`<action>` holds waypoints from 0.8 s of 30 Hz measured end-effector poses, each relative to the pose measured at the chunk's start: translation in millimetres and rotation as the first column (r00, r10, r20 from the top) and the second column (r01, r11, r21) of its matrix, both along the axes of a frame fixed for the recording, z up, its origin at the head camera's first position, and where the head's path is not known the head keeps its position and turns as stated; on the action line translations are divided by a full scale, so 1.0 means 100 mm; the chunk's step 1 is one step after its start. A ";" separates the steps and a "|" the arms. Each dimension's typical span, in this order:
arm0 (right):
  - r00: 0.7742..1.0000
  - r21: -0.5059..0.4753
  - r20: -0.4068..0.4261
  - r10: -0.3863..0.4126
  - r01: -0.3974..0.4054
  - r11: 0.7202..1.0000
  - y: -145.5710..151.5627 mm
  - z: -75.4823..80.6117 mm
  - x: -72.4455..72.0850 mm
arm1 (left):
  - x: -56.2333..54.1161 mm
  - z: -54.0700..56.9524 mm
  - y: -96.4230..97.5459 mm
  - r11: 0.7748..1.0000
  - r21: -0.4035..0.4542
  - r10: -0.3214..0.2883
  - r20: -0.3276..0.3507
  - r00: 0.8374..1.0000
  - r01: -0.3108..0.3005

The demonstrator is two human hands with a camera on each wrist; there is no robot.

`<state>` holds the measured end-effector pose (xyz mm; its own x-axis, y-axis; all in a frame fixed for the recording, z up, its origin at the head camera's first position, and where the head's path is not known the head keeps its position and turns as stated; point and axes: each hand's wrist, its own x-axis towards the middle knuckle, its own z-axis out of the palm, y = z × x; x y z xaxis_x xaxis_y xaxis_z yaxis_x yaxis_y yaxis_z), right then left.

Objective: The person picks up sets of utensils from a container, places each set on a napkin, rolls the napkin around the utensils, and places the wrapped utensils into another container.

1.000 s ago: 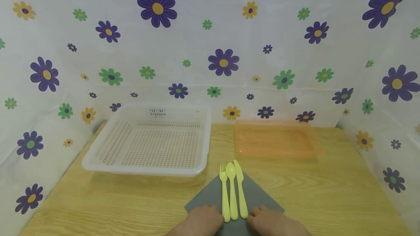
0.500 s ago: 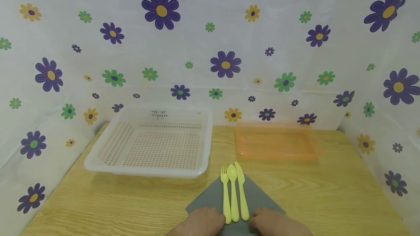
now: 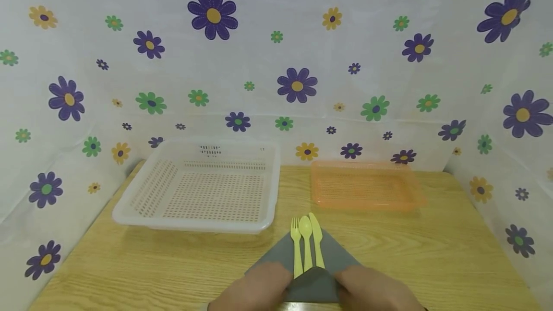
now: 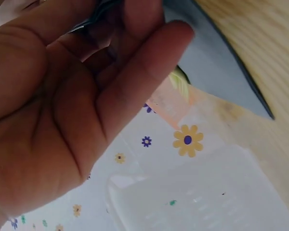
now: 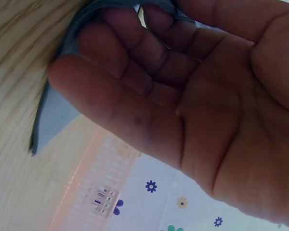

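A grey napkin (image 3: 313,288) lies cornerwise on the table, its near part turned up over the handle ends of a light yellow fork (image 3: 297,251), spoon (image 3: 307,248) and knife (image 3: 318,244). These three lie side by side, heads pointing away from me. My left hand (image 3: 259,286) grips the folded part at its left, and my right hand (image 3: 375,287) grips it at the right. In the left wrist view the curled fingers (image 4: 149,62) meet the napkin. The right wrist view has the fingers (image 5: 103,53) bent against the cloth. Both thumb tips are hidden.
A white perforated basket (image 3: 194,224) stands at the back left of the wooden table (image 3: 173,263). Back right is a shallow orange basket (image 3: 367,204). A flower-patterned white sheet (image 3: 255,56) encloses the back and sides.
The near part of the napkin has come up and over the handle ends, which were uncovered before. Both hands moved with it. The baskets have stayed put.
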<state>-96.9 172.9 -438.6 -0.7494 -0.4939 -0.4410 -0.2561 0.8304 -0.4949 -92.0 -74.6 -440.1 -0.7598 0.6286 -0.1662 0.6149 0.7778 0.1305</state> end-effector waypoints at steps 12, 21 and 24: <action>0.976 -0.069 -0.153 0.153 -0.165 0.984 0.07 -0.07 -0.08 | -0.04 0.00 -0.10 0.998 0.060 0.019 0.035 0.999 -0.021; 0.961 -0.092 -0.200 0.189 -0.211 0.973 0.08 -0.13 -0.11 | -0.05 -0.01 -0.14 0.998 0.062 -0.011 0.055 0.998 0.008; 0.957 -0.097 -0.212 0.196 -0.221 0.970 0.08 -0.14 -0.14 | -0.12 0.00 -0.15 0.996 0.084 -0.048 0.099 0.994 0.040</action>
<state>-111.1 181.2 -452.7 -0.6907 -0.6883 -0.2219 -0.5207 0.6862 -0.5078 -103.5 -89.4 -440.2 -0.7132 0.6754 -0.1876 0.6284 0.7346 0.2559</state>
